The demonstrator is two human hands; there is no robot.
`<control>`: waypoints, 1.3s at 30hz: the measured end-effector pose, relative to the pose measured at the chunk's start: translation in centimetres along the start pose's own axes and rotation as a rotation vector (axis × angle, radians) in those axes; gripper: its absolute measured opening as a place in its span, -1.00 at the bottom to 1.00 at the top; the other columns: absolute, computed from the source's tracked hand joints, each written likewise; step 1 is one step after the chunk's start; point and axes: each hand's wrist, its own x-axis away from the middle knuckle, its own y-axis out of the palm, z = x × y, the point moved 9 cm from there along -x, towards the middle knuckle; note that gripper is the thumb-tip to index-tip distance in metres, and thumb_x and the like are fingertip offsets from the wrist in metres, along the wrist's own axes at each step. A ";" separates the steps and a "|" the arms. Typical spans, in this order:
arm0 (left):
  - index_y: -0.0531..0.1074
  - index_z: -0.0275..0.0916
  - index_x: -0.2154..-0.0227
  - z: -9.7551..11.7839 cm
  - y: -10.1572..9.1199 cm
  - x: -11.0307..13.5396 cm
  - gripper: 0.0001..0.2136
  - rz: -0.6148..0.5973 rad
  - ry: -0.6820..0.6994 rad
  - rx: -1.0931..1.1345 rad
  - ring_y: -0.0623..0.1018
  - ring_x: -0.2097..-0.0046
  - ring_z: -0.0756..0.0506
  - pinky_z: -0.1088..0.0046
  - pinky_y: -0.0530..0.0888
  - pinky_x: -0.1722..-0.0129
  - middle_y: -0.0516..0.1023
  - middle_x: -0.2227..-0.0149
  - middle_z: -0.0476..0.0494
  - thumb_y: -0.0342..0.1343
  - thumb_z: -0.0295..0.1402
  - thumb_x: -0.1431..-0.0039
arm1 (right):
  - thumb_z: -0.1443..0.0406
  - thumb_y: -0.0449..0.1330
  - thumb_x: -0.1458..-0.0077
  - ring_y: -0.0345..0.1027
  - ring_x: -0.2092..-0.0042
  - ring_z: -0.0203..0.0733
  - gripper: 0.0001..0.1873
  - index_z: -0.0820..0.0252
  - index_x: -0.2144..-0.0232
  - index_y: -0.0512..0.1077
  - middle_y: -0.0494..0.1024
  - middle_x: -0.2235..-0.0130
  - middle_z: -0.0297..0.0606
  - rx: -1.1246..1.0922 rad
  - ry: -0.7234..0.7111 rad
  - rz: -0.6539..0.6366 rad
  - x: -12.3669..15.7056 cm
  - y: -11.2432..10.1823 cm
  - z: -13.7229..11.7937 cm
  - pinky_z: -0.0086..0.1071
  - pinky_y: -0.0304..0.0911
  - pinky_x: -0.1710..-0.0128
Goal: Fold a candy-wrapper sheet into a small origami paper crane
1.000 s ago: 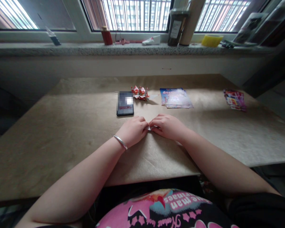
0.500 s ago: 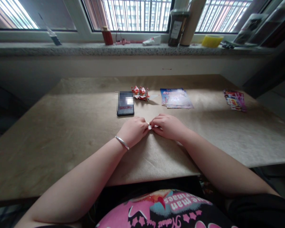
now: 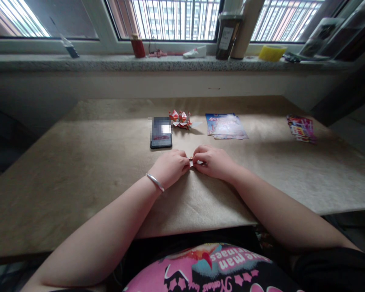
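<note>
My left hand (image 3: 170, 168) and my right hand (image 3: 214, 162) rest together on the brown table (image 3: 79, 170), fingers curled and pinching a small folded piece of paper (image 3: 191, 161) between them. Only a sliver of the paper shows; the rest is hidden under my fingers. A silver bangle (image 3: 154, 182) sits on my left wrist. Just beyond my hands lies a dark phone (image 3: 161, 132), and beside it stand small folded red-and-white paper figures (image 3: 180, 118).
A stack of blue printed sheets (image 3: 225, 125) lies right of the paper figures, and a red leaflet (image 3: 301, 128) lies near the table's right edge. The windowsill (image 3: 109, 63) holds a red cup (image 3: 138, 46), a dark jar (image 3: 226, 36) and a yellow tape roll (image 3: 271, 52).
My hands have shifted very slightly away from me while staying pinched on the small paper. Nothing else on the table has moved.
</note>
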 end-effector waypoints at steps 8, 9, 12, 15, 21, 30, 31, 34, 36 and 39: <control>0.55 -0.26 0.33 0.2 -0.2 0.5 -0.75 -0.095 -0.009 -0.010 0.52 0.29 -0.10 0.40 0.40 0.29 0.54 0.34 -0.18 -0.05 -0.38 -0.24 | 0.36 0.12 -0.03 0.33 0.23 -0.23 -0.84 0.16 0.40 0.53 0.49 0.24 -0.23 -0.089 0.041 0.009 -0.3 0.0 0.2 -0.39 0.19 0.26; 0.55 -0.28 0.35 0.3 -0.2 0.5 -0.74 -0.103 -0.006 -0.021 0.52 0.30 -0.10 0.40 0.40 0.29 0.54 0.34 -0.18 -0.06 -0.38 -0.24 | 0.36 0.12 -0.03 0.33 0.23 -0.23 -0.84 0.17 0.40 0.52 0.48 0.24 -0.22 -0.106 0.050 0.010 -0.3 0.1 0.3 -0.39 0.19 0.24; 0.54 -0.30 0.39 0.5 -0.4 0.6 -0.74 -0.102 0.009 -0.034 0.51 0.31 -0.09 0.42 0.39 0.30 0.53 0.35 -0.18 -0.06 -0.38 -0.24 | 0.35 0.11 -0.03 0.31 0.22 -0.21 -0.85 0.20 0.42 0.50 0.46 0.27 -0.20 -0.122 0.070 0.010 -0.4 0.4 0.6 -0.38 0.20 0.21; 0.54 -0.28 0.37 0.2 -0.4 0.6 -0.76 -0.095 0.010 -0.022 0.50 0.32 -0.08 0.44 0.37 0.34 0.53 0.36 -0.16 -0.04 -0.37 -0.23 | 0.36 0.10 -0.03 0.28 0.23 -0.18 -0.87 0.21 0.43 0.47 0.46 0.34 -0.21 -0.101 0.068 -0.013 -0.6 0.8 0.7 -0.35 0.18 0.21; 0.53 -0.24 0.39 -0.5 -0.2 0.4 -0.78 -0.001 -0.023 0.007 0.48 0.29 -0.09 0.44 0.36 0.34 0.52 0.35 -0.14 -0.01 -0.33 -0.21 | 0.36 0.11 -0.02 0.24 0.28 -0.20 -0.89 0.22 0.44 0.45 0.46 0.39 -0.23 -0.114 0.073 -0.006 -0.7 1.2 0.8 -0.36 0.16 0.21; 0.50 -0.30 0.41 -0.3 0.5 -0.4 -0.80 0.059 -0.059 0.062 0.46 0.25 -0.10 0.37 0.41 0.22 0.48 0.32 -0.18 0.01 -0.35 -0.18 | 0.35 0.13 -0.01 0.24 0.28 -0.18 -0.90 0.22 0.47 0.44 0.46 0.41 -0.23 -0.082 0.092 0.007 -0.6 1.0 0.7 -0.34 0.16 0.20; 0.50 -0.30 0.41 -0.5 0.6 -0.5 -0.81 0.058 -0.070 0.096 0.46 0.25 -0.09 0.38 0.42 0.21 0.48 0.30 -0.18 0.01 -0.35 -0.18 | 0.34 0.13 -0.01 0.25 0.28 -0.18 -0.90 0.22 0.47 0.44 0.46 0.41 -0.23 -0.077 0.104 0.004 -0.6 0.9 0.8 -0.35 0.16 0.21; 0.51 -0.29 0.40 -1.1 1.0 -0.5 -0.81 0.055 -0.091 0.194 0.46 0.26 -0.06 0.41 0.42 0.19 0.46 0.29 -0.17 0.03 -0.35 -0.19 | 0.32 0.13 -0.02 0.28 0.29 -0.20 -0.90 0.20 0.46 0.44 0.47 0.40 -0.23 -0.079 0.170 -0.022 -0.4 1.0 1.3 -0.37 0.16 0.26; 0.52 -0.29 0.38 -1.4 1.2 -0.5 -0.80 0.052 -0.100 0.230 0.47 0.26 -0.06 0.41 0.42 0.18 0.46 0.30 -0.17 0.02 -0.35 -0.19 | 0.30 0.13 -0.02 0.30 0.32 -0.23 -0.89 0.19 0.46 0.44 0.48 0.40 -0.25 -0.099 0.225 -0.049 -0.3 1.2 1.8 -0.41 0.15 0.33; 0.53 -0.30 0.36 -1.7 1.3 -0.6 -0.79 0.043 -0.113 0.256 0.47 0.25 -0.06 0.41 0.42 0.18 0.46 0.31 -0.18 0.02 -0.33 -0.20 | 0.27 0.13 -0.03 0.31 0.37 -0.27 -0.88 0.19 0.45 0.45 0.50 0.40 -0.27 -0.128 0.281 -0.078 -0.1 1.4 2.4 -0.44 0.11 0.41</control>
